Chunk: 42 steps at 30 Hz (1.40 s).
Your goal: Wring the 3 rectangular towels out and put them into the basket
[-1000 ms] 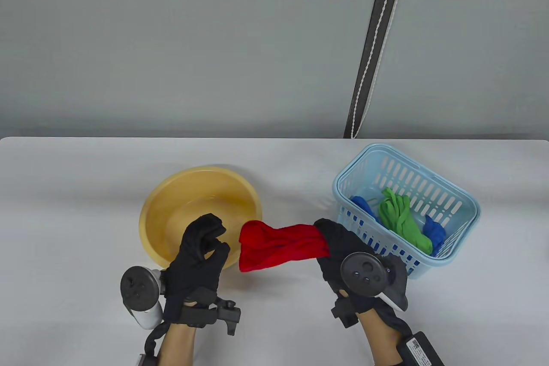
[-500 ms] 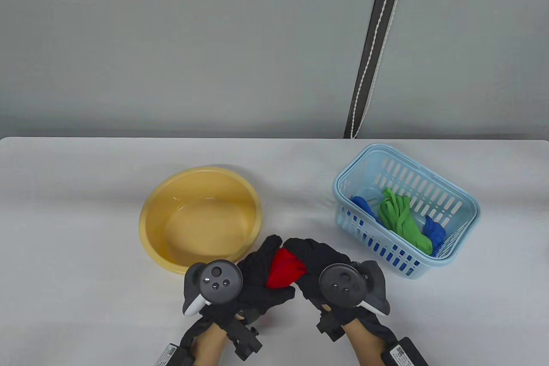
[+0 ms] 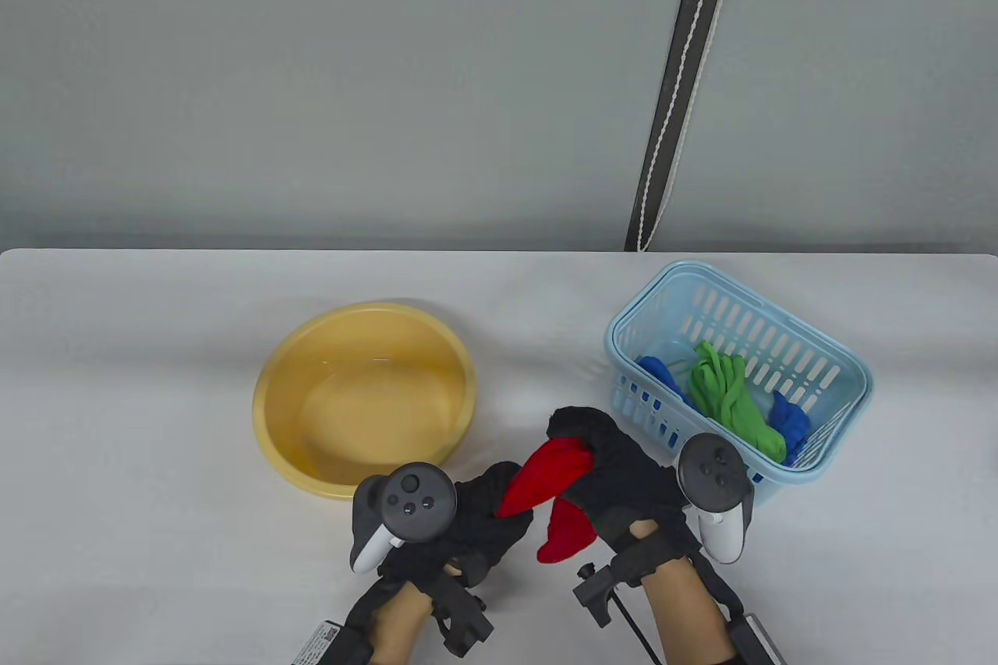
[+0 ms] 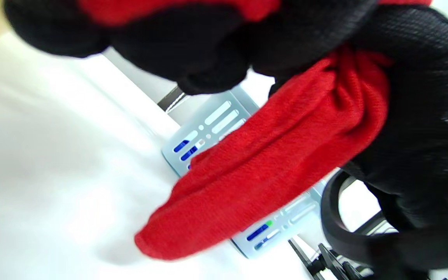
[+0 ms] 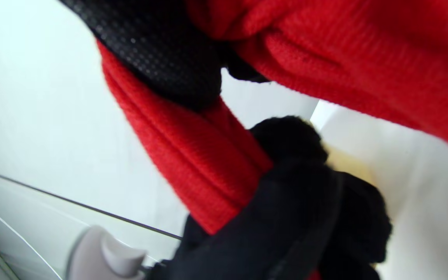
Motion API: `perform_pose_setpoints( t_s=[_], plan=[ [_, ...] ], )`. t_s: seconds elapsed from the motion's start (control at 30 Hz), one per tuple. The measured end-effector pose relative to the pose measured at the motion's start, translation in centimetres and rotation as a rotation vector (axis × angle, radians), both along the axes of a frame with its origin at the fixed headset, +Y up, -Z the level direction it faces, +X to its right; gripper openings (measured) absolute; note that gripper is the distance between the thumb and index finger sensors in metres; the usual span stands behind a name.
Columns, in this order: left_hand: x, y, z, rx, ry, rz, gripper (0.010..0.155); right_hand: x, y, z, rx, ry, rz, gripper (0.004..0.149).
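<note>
Both hands curl round the red towel (image 3: 550, 479) — L hand (image 3: 475, 517) grips one end, R hand (image 3: 616, 478) the other, fingers closed on the bunched cloth, above the table (image 3: 156, 400) betw. the two containers. A loose end hangs below R hand. Yellow basin (image 3: 269, 392) at left: holds water, no cloth. Blue basket (image 3: 850, 373) at right — contains green towel (image 3: 729, 400) w/ blue towel (image 3: 791, 423) beside it.

Three towels (image 3: 555, 479), one basket (image 3: 850, 376), one basin (image 3: 269, 392), two hands (image 3: 546, 501).
</note>
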<state>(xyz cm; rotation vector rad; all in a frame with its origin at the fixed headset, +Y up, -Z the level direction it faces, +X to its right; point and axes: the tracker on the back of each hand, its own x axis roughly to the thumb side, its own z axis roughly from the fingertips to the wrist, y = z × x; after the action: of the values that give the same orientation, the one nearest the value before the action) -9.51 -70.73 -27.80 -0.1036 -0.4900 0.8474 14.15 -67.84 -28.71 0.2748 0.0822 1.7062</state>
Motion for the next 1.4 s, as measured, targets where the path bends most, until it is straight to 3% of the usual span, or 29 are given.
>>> perform_pose_setpoints(
  t_s=[0.1, 0.17, 0.3, 0.37, 0.5, 0.63, 0.77, 1.0, 1.1, 1.3, 1.4],
  plan=[
    [0.7, -0.4, -0.5, -0.099, -0.098, -0.072, 0.088, 0.1, -0.6, 0.1, -0.036, 0.009, -0.059, 0.064],
    [1.5, -1.1, -0.7, -0.253, -0.203, -0.099, 0.109, -0.2, -0.9, 0.1, -0.049, 0.045, -0.1, 0.063],
    [2.5, -2.2, -0.8, -0.434, -0.26, -0.016, 0.119, -1.0, -1.2, 0.0, -0.07, 0.094, -0.149, 0.063],
    [2.6, -2.4, -1.0, -0.479, -0.283, -0.008, 0.116, -1.4, -1.2, 0.2, -0.065, 0.091, -0.155, 0.063],
    [3.0, -2.5, -1.3, -0.524, -0.318, 0.058, 0.091, -2.6, -0.9, 0.3, -0.075, 0.118, -0.205, 0.062],
    [2.8, -2.4, -1.4, -0.499, -0.308, 0.102, 0.061, -2.8, -1.0, 0.1, -0.077, 0.123, -0.259, 0.063],
    [2.9, -2.4, -1.3, -0.467, -0.279, 0.143, 0.046, -2.5, -1.3, 0.0, -0.078, 0.121, -0.304, 0.063],
    [2.1, -0.9, -0.9, -0.234, -0.171, 0.115, 0.034, -0.7, -0.7, 0.0, -0.062, 0.103, -0.369, 0.063],
    [1.8, -0.4, -0.8, -0.21, -0.153, 0.174, 0.032, 0.3, -0.4, 0.0, -0.037, 0.089, -0.371, 0.063],
    [1.6, 0.4, -0.6, -0.189, -0.151, 0.128, 0.042, 2.1, -0.2, 0.1, 0.002, 0.069, -0.335, 0.064],
    [1.6, 1.1, -0.3, -0.146, -0.129, 0.046, 0.055, 2.8, -0.2, 0.0, 0.022, 0.04, -0.295, 0.063]
  ],
)
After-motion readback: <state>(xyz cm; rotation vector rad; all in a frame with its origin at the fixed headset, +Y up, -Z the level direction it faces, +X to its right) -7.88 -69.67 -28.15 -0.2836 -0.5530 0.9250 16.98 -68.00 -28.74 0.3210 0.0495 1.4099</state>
